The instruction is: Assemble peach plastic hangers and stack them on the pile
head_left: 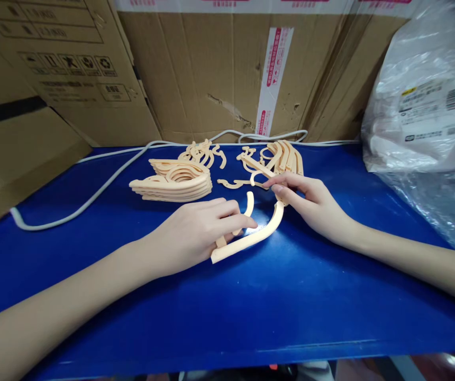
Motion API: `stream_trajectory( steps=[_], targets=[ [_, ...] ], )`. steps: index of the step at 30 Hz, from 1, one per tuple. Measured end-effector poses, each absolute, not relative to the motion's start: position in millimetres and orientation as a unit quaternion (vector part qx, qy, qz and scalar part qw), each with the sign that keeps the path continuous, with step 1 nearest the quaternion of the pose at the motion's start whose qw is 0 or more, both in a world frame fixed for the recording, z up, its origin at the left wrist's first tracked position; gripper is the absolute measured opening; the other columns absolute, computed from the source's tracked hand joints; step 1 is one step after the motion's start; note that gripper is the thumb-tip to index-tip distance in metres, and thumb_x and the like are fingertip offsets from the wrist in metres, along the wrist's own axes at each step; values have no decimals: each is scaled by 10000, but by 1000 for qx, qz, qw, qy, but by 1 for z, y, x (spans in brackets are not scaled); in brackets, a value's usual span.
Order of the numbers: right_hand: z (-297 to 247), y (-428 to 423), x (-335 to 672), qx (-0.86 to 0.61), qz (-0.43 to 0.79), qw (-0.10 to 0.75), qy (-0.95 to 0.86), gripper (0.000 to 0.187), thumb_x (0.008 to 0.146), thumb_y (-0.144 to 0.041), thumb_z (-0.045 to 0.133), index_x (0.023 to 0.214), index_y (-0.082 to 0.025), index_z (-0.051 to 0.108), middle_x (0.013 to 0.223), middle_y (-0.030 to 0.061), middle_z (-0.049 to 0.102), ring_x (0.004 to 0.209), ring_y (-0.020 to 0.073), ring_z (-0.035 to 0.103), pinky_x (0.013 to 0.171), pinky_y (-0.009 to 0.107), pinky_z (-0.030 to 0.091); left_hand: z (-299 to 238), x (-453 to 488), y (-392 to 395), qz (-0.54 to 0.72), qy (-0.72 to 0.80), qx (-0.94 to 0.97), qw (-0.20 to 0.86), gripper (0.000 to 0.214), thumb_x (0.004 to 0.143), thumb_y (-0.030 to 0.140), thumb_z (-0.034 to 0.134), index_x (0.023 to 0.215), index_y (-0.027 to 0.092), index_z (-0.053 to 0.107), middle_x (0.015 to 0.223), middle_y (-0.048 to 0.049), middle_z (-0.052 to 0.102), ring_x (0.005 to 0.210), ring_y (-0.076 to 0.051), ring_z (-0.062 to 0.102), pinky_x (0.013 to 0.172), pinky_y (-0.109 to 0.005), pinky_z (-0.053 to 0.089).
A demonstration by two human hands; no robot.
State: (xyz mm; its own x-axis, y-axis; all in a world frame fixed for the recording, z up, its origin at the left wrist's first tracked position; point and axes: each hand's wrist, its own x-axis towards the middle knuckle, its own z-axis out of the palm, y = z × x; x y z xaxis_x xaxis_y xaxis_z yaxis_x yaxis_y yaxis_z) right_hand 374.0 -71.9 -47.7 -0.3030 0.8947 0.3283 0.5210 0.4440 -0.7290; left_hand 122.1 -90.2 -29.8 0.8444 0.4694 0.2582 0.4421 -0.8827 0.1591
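My left hand (207, 230) is closed around a curved beige plastic hanger arm (257, 238), which is tilted just above the blue table. A smaller curved beige piece (248, 206) rises past its fingers; how it joins the arm is hidden. My right hand (312, 203) is pinched at thumb and forefinger on a straight beige hanger arm (258, 166), close to the upper end of the curved arm. Part of that pinch is covered by the fingers. Just beyond, a thin hooked piece (231, 184) lies on the table.
A stack of beige hangers (175, 185) sits left of centre. Loose hooks (199, 153) lie behind it, and more hanger arms (289, 156) are grouped behind my right hand. A white cable (120, 172) runs along the back. Cardboard boxes (211, 69) and a plastic-wrapped bundle (421, 111) border the table.
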Motion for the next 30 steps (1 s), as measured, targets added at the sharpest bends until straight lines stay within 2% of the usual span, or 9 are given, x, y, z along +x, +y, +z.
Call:
stream_trajectory(
  steps=[4,8,11,15,21,25,30],
  targets=[
    [-49,-70,373,-457,249,390,-760,210,943,-344,526,940,-180,659,837,13,615,768,138,520,690,284,373,-33,121,-89,134,255,954,85,459,870,-3,466,1235,261,556,1105,2,584,908,-130,556,699,-223,407],
    [-50,-68,373,-447,253,405,-757,199,939,-349,549,917,-174,641,730,-18,564,695,116,488,675,278,370,-33,120,-86,120,241,963,19,530,849,-46,389,1266,237,550,1161,-25,592,969,-167,562,767,-273,434],
    [-51,-68,373,-438,258,409,-758,190,936,-344,558,909,-170,630,696,-32,539,665,105,475,663,273,369,-31,119,-86,103,229,968,-20,479,886,-10,352,1251,208,574,1169,-52,612,983,-198,577,800,-315,444],
    [-51,-68,373,-435,260,410,-758,191,933,-348,563,912,-169,626,701,-34,541,662,101,478,652,269,369,-28,120,-89,116,232,966,-13,390,943,93,340,1222,185,596,1153,-64,632,977,-212,593,815,-342,443],
    [-51,-68,373,-434,262,412,-757,182,930,-339,569,916,-167,626,701,-38,551,671,100,492,672,265,381,-28,124,-92,121,267,956,-8,288,950,370,521,1172,210,612,1107,-32,641,931,-200,600,775,-322,426],
    [-50,-70,372,-434,258,407,-761,177,925,-330,574,936,-164,635,721,-34,567,694,102,510,678,259,382,-30,123,-89,126,265,956,-12,230,982,309,478,1160,225,597,1102,-13,633,931,-171,592,775,-293,411],
    [-48,-71,371,-438,254,402,-763,184,921,-331,576,968,-164,637,720,-36,561,683,103,501,649,258,364,-30,123,-88,130,265,955,-8,171,993,275,449,1031,198,596,1046,-9,638,900,-162,577,757,-279,394]
  ],
)
